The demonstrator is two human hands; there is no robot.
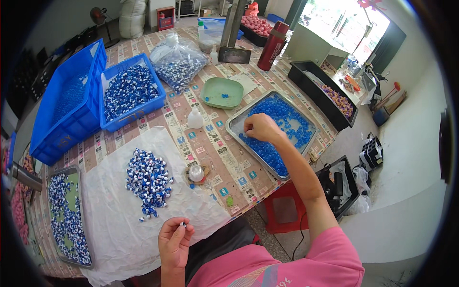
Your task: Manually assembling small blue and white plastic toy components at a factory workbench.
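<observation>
Between the thumb and fingers of my left hand [176, 238] is a small blue-and-white piece [183, 224], held near the table's front edge. My right hand [263, 128] reaches into a metal tray [305, 154] of shiny translucent blue beads [278, 111]. Its fingers are drawn together and point down at the beads; whatever is between them is hidden. A heap of small blue-and-white pieces [147, 179] lies on a white sheet [112, 201], beyond my left hand. A small clear jar [195, 173] stands on a brown pad to the right of that heap.
Blue crates [71, 95] and a blue bin [160, 98] stand at the left. Nearby are a tray of finished-looking pieces [71, 215], a filled plastic bag [178, 62], a green dish [214, 83], a white bottle [195, 118], a red flask [273, 46] and a black crate [306, 71].
</observation>
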